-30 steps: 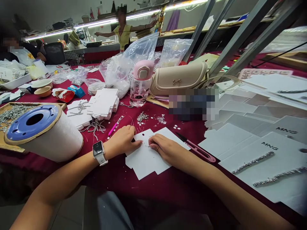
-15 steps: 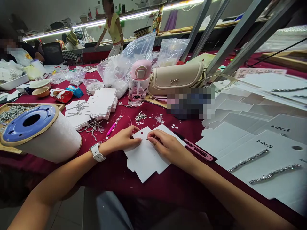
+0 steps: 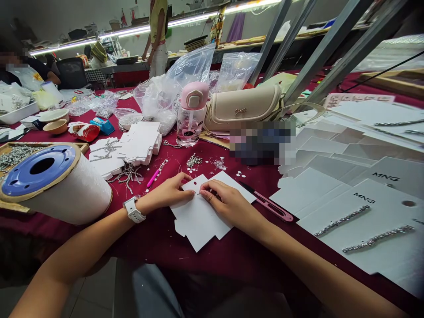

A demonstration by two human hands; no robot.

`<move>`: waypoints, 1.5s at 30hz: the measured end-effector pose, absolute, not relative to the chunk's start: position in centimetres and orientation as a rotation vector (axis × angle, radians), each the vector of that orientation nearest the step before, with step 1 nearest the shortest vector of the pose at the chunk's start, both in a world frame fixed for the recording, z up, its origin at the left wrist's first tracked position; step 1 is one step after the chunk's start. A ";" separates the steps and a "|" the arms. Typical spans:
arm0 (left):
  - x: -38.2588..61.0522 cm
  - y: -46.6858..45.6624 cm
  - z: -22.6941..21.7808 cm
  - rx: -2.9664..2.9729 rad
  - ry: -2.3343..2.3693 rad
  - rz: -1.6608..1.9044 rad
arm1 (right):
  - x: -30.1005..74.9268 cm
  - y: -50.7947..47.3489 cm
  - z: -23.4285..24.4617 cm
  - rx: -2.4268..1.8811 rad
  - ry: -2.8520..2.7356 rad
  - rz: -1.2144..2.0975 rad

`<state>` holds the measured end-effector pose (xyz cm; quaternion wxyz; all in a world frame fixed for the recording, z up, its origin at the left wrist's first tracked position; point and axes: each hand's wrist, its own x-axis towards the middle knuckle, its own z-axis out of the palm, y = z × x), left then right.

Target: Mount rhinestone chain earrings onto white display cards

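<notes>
A white die-cut card [image 3: 202, 216] lies on the dark red tablecloth in front of me. My left hand [image 3: 170, 192], a white smartwatch on its wrist, rests curled on the card's left edge with fingertips pinched. My right hand [image 3: 225, 201] lies on the card with its fingers closed. Its fingertips pinch something tiny and silvery at the card's middle, too small to name. The two sets of fingertips almost meet. Pink thread snips [image 3: 270, 206] lie just right of my right hand.
A big white thread spool [image 3: 56, 185] with a blue end lies at left. Stacked white cards [image 3: 141, 141], rhinestone pieces [image 3: 129, 173], a pink pen [image 3: 155, 174], a pink bottle [image 3: 192, 115] and a beige bag [image 3: 245, 108] sit behind. Finished cards [image 3: 364, 212] spread right. A person stands at the back.
Both hands and the card have shifted slightly away from me and left, fingertips drawing closer together. The person at the back has walked left and nearer.
</notes>
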<state>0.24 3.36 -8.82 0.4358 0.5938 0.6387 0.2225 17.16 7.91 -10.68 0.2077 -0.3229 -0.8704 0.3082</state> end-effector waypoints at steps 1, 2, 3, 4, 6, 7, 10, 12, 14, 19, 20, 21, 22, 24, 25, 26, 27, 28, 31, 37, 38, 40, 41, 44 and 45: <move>0.2 3.4 -8.9 1.457 1.585 0.560 | 17.2 7.9 -10.7 -0.903 -2.433 0.837; 0.2 3.4 -8.9 1.438 1.584 0.568 | 17.2 7.8 -10.7 -0.907 -2.443 0.819; 0.2 3.4 -9.0 1.422 1.589 0.573 | 17.2 7.7 -10.7 -0.913 -2.453 0.806; 0.2 3.4 -9.0 1.408 1.595 0.572 | 17.2 7.6 -10.7 -0.922 -2.462 0.798; 0.1 3.4 -9.0 1.397 1.592 0.562 | 17.1 7.4 -10.5 -0.948 -2.474 0.787; 0.1 3.3 -9.1 1.397 1.582 0.558 | 17.1 7.3 -10.4 -0.962 -2.479 0.781; 0.0 3.3 -9.3 1.392 1.514 0.582 | 17.0 7.0 -10.2 -0.974 -2.485 0.793; 0.0 3.3 -9.5 1.361 1.463 0.606 | 17.1 7.0 -10.1 -0.969 -2.476 0.833; 0.0 3.4 -9.7 1.327 1.432 0.625 | 17.3 7.1 -10.0 -0.961 -2.457 0.876; 0.2 3.5 -9.6 1.278 1.471 0.633 | 17.7 7.2 -9.5 -0.933 -2.439 0.964; 0.2 3.5 -9.5 1.274 1.478 0.625 | 17.8 7.2 -9.4 -0.924 -2.440 0.970; 0.2 3.5 -9.4 1.272 1.478 0.621 | 17.8 7.2 -9.3 -0.913 -2.444 0.972; 0.2 3.4 -9.4 1.269 1.473 0.620 | 17.8 7.2 -9.2 -0.908 -2.446 0.971; 0.2 3.4 -9.3 1.268 1.460 0.633 | 17.9 7.2 -9.0 -0.925 -2.438 0.952; 0.1 3.4 -9.3 1.268 1.456 0.641 | 18.0 7.3 -9.0 -0.946 -2.412 0.934; 0.1 3.4 -9.3 1.264 1.452 0.646 | 18.0 7.4 -9.0 -0.968 -2.365 0.919; 0.1 3.4 -9.3 1.252 1.448 0.647 | 18.0 7.5 -9.0 -0.983 -2.296 0.906; 0.2 3.4 -9.3 1.233 1.441 0.646 | 18.1 7.6 -9.1 -0.987 -2.215 0.896; 0.4 3.3 -9.0 1.134 1.390 0.644 | 18.3 8.0 -9.3 -0.956 -2.012 0.871; 1.0 2.7 -8.1 1.052 1.225 0.557 | 18.8 8.7 -9.4 -0.938 -1.935 0.729; 1.1 2.5 -8.1 1.063 1.211 0.534 | 18.8 8.9 -9.4 -0.942 -1.955 0.683; 1.1 2.3 -8.3 1.098 1.204 0.496 | 18.6 9.3 -9.3 -0.975 -2.030 0.575; 1.1 2.3 -8.4 1.124 1.209 0.483 | 18.4 9.6 -9.2 -0.997 -2.085 0.517; 1.1 2.2 -8.7 1.204 1.251 0.429 | 17.0 10.2 -8.5 -1.001 -2.301 0.387; 1.1 2.2 -8.7 1.229 1.263 0.411 | 16.2 10.3 -8.1 -0.957 -2.381 0.366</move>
